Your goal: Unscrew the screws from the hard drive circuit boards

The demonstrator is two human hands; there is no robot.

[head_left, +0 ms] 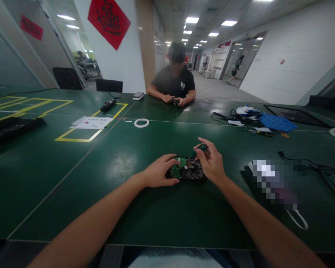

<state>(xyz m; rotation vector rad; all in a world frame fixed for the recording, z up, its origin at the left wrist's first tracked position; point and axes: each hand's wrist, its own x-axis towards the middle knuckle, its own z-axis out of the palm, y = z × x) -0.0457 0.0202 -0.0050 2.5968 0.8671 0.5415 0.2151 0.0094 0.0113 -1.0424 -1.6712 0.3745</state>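
A black hard drive (pixel 192 173) with a green circuit board (pixel 176 171) on its left part lies flat on the green table in front of me. My left hand (pixel 159 172) grips its left end, thumb along the near edge and fingers over the far side and board. Above the drive's right end, my right hand (pixel 212 162) is closed on a screwdriver (pixel 201 147) with a dark green handle. The screwdriver's shaft points down and left toward the middle of the drive; its tip is too small to make out clearly.
Across the table (pixel 100 208) a person (pixel 174 80) holds a small dark object. A white tape ring (pixel 141 123) and paper sheets (pixel 92 123) lie to the left. On the right are a blue tray (pixel 277 122), tools, black cables (pixel 321 171) and a blurred-out object (pixel 276 184).
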